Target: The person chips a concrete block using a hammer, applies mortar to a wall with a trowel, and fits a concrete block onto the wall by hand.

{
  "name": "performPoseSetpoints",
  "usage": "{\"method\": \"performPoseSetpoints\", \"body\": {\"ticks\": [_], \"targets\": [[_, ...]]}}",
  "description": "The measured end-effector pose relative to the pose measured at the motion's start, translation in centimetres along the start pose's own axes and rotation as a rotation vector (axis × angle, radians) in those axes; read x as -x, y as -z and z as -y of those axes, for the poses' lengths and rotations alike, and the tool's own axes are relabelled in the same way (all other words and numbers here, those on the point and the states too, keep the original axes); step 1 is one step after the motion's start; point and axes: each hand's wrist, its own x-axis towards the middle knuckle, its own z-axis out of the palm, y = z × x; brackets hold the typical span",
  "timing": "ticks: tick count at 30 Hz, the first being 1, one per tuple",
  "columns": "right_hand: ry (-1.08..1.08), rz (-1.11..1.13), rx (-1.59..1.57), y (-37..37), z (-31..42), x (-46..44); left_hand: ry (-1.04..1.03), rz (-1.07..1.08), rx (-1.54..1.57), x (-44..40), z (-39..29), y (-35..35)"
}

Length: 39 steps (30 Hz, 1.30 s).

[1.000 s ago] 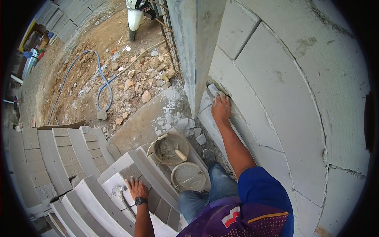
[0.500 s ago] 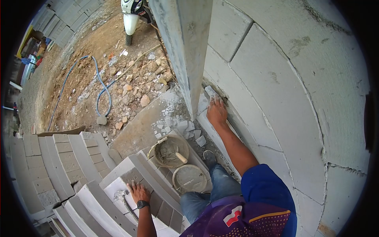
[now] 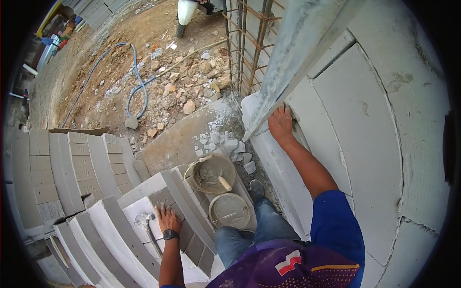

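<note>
My left hand (image 3: 168,219) lies on top of stacked light-grey blocks (image 3: 161,198), its fingers spread and a black watch on the wrist. Just left of it rests a tool (image 3: 150,228) with a pale, crusted head and a curved handle. My right hand (image 3: 281,122) is stretched over the upper edge of a low course of blocks (image 3: 273,149), beside the tall block wall (image 3: 355,110). Its fingers look extended; their tips are partly hard to see. A long grey bar (image 3: 297,62) slants down in front, its lower end left of that hand.
Between the stacks and wall stand a bucket of wet mortar (image 3: 204,173) with a wooden handle (image 3: 224,184) sticking out, and a round grey container (image 3: 229,211). Broken block pieces (image 3: 230,145) lie beyond. Farther off are a rebar cage (image 3: 249,43), blue hose (image 3: 138,72) and motorbike (image 3: 186,12).
My view has shifted, bringing the rebar cage into sight behind the bar. The bar now slants more. My right hand stays on the low course; my left remains on the stacked blocks.
</note>
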Motion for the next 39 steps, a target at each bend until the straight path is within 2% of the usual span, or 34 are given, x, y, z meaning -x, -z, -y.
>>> {"method": "performPoseSetpoints", "body": {"ticks": [1, 3, 6, 10, 13, 16, 19, 21, 24, 27, 29, 32, 35, 37, 38, 39], "targets": [[0.083, -0.013, 0.220, -2.7, -0.4, -1.4, 0.004, -0.005, -0.005, -0.1, 0.0, -0.2], [0.236, 0.049, 0.268, -2.5, -0.9, -2.7, 0.014, -0.022, 0.004, 0.1, 0.3, -1.0], [0.239, 0.112, -0.158, -4.2, -2.1, -5.8, 0.019, -0.066, 0.013, -0.1, 0.4, -2.5], [0.440, 0.119, 0.449, -5.3, -3.0, -6.8, 0.022, -0.118, 0.022, -0.3, 0.6, -3.3], [0.530, -0.010, 0.475, -4.0, -3.5, -5.3, 0.035, -0.108, 0.092, -0.2, 0.7, -2.4], [0.226, 0.169, 0.357, 3.5, -2.0, -0.3, 0.028, -0.120, 0.117, 0.0, 0.6, -2.9], [0.009, 0.232, 0.290, 8.3, -1.7, 4.8, 0.035, -0.125, 0.112, -0.2, 0.6, -3.0], [-0.048, 0.298, 0.143, 14.3, 0.6, 9.3, 0.031, -0.113, 0.147, -0.2, 0.6, -2.9], [0.050, 0.363, 0.001, 13.9, 3.8, 14.1, 0.025, -0.094, 0.153, -0.2, 0.7, -2.2], [0.214, 0.547, -0.065, 6.0, 8.0, 15.0, 0.020, -0.125, 0.185, 0.0, 0.7, -1.5], [0.309, 0.493, -0.024, -6.4, 10.4, 15.8, 0.017, -0.149, 0.196, 0.0, 0.8, -1.4], [0.189, 0.694, -0.246, -14.5, 16.0, 11.8, 0.028, -0.146, 0.195, 0.1, 0.8, -1.8], [0.031, 0.657, -0.575, -30.8, 21.7, 5.7, 0.082, -0.151, 0.137, -0.5, 0.2, -0.3], [-0.123, 0.667, -0.770, -41.2, 26.1, 0.9, 0.123, -0.039, 0.034, -1.1, -0.3, 0.4], [-0.143, 0.629, -0.779, -43.5, 28.4, -1.5, 0.144, -0.004, -0.009, -1.6, -0.8, 0.6], [0.004, 0.499, -0.672, -47.2, 30.3, -3.6, 0.162, 0.032, -0.052, -2.0, -1.3, 0.9]]}}
